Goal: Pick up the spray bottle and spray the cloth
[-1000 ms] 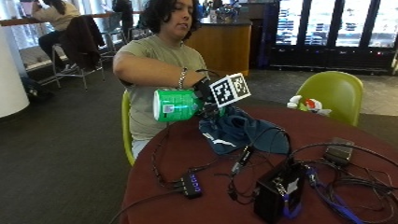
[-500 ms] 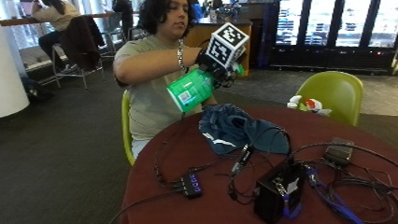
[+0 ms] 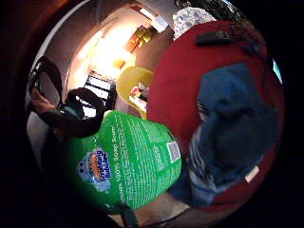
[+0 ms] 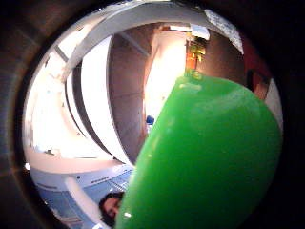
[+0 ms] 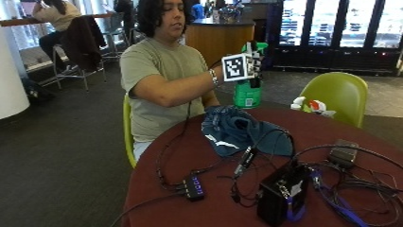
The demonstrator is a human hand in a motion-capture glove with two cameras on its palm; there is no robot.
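Sitting nearest on the round red table [image 5: 353, 137] are a black box [image 5: 281, 198], a small hub [image 5: 194, 187] and a tangle of cables [image 5: 353, 189]. Past them, closer to the person, lies the blue cloth [image 5: 242, 135], all bunched up and soft. It will squash and fold when touched, and it will soak up spray well.

Behind the cloth, the person holds the green spray bottle [image 5: 248, 90] up in the air, standing upright. It is above the far edge of the table, just past the cloth and not touching it. The gloved right hand [image 5: 252, 71] is wrapped around the thin top part of the bottle, near the spray head. That looks like the best place to hold it, because a finger can reach the trigger there. The fat part lower down is smooth plastic and could slip.

The palm views show the green bottle [image 3: 126, 161] very close to the palm, with its printed label facing the camera, and the blue cloth [image 3: 232, 128] lying on the table beyond it. The bottle is hard and probably not very heavy. How full it is cannot be seen.

The nozzle likely still needs to point down at the cloth.

Farther back stands a green chair [image 5: 337, 94] with another small bottle [image 5: 308, 105] by it.
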